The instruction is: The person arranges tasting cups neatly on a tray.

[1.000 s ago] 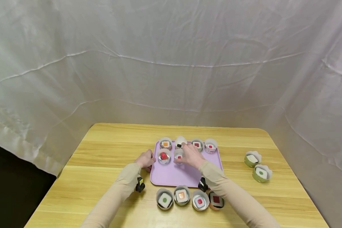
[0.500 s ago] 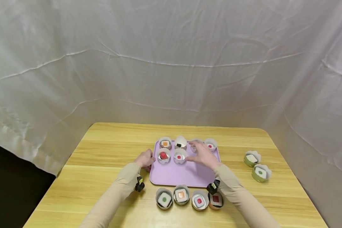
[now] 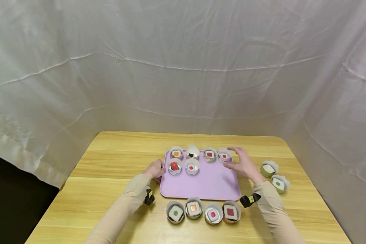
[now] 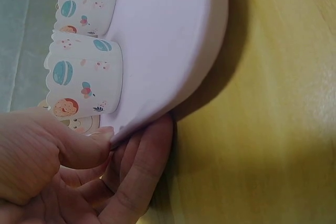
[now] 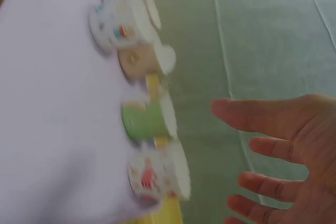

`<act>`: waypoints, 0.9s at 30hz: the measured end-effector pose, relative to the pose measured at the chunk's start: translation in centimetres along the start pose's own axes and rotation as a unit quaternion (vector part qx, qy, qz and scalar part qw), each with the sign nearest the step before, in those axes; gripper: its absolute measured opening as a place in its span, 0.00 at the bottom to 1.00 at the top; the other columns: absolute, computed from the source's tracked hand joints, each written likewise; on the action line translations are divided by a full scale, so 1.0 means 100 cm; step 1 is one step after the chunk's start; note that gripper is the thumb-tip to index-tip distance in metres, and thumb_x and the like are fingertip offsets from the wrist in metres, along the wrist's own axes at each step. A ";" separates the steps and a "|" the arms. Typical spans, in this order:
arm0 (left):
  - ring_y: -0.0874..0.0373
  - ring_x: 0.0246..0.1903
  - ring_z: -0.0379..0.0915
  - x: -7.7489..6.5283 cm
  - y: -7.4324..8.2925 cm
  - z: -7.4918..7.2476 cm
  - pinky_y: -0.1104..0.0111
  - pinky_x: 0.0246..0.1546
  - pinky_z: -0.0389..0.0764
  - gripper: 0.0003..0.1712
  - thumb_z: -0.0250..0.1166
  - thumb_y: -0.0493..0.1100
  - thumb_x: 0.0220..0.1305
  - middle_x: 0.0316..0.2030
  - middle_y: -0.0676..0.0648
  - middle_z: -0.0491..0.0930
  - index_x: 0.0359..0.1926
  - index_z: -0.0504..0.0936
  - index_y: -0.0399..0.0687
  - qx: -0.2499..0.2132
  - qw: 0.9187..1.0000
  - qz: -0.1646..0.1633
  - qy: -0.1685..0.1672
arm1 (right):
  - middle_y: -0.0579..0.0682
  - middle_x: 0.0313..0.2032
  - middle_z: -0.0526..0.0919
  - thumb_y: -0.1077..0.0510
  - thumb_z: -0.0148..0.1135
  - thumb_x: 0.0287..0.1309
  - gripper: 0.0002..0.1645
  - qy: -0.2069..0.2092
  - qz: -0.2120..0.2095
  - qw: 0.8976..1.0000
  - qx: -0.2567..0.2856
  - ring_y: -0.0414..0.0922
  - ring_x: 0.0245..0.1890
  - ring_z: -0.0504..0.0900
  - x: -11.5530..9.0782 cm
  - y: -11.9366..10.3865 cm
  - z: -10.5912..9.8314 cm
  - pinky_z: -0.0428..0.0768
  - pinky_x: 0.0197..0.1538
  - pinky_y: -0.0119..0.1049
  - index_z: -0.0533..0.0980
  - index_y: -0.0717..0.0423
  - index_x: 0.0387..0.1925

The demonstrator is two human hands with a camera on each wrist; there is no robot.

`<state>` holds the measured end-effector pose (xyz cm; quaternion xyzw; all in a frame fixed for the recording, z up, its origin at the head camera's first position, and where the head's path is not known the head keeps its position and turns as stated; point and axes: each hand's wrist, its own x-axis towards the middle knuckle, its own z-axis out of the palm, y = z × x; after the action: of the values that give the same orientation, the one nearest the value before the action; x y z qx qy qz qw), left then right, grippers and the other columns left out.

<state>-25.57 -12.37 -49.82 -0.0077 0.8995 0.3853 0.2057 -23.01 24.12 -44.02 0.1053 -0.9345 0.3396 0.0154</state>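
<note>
A pink-lilac tray (image 3: 201, 184) lies on the wooden table. My left hand (image 3: 155, 170) pinches its left edge, thumb on top and fingers curled under the rim in the left wrist view. On the tray stand paper baking cups with sushi-like pieces in them: a back row of several, and in front of it a cup with a red topping (image 3: 175, 166) and a white cup with a red centre (image 3: 192, 167). Over the tray's right side my right hand (image 3: 243, 164) hovers with spread fingers, holding nothing, nearest the back-right cup (image 3: 224, 155).
Along the tray's front side several more filled cups stand in a row, among them one with a green dot (image 3: 176, 212) and one with a dark red square (image 3: 231, 211). Two green cups (image 3: 269, 168) stand at the right. A pale curtain (image 3: 183, 84) hangs behind the table.
My right hand has moved right from the front-row white cup, passing over the tray to its right side. The left hand stays on the tray's edge.
</note>
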 end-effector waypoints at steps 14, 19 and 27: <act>0.53 0.20 0.80 0.004 -0.001 0.003 0.67 0.20 0.87 0.04 0.55 0.33 0.72 0.30 0.38 0.76 0.39 0.69 0.36 0.008 1.000 -0.001 -0.004 | 0.82 0.67 0.55 0.52 0.76 0.50 0.52 0.007 0.064 0.993 -0.095 0.80 0.64 0.55 -0.020 0.073 -0.061 0.61 0.62 0.77 0.60 0.69 0.69; 0.53 0.20 0.79 0.004 0.000 0.002 0.66 0.21 0.87 0.03 0.55 0.33 0.72 0.30 0.38 0.75 0.40 0.69 0.35 0.004 1.000 -0.006 -0.007 | 0.83 0.67 0.52 0.52 0.75 0.51 0.51 -0.028 0.072 0.991 -0.112 0.83 0.63 0.52 -0.022 0.085 -0.077 0.61 0.58 0.79 0.59 0.70 0.69; 0.53 0.20 0.79 0.002 0.001 0.000 0.66 0.20 0.87 0.03 0.55 0.33 0.72 0.30 0.39 0.75 0.40 0.69 0.35 0.004 1.000 -0.002 -0.007 | 0.83 0.66 0.51 0.55 0.71 0.53 0.42 -0.100 0.091 0.983 -0.122 0.84 0.57 0.55 -0.017 0.094 -0.087 0.64 0.52 0.78 0.64 0.68 0.65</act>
<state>-25.78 -12.32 -49.81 -0.0061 0.8994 0.3817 0.2131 -23.63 37.00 -43.40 0.0507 -0.9715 0.2107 -0.0959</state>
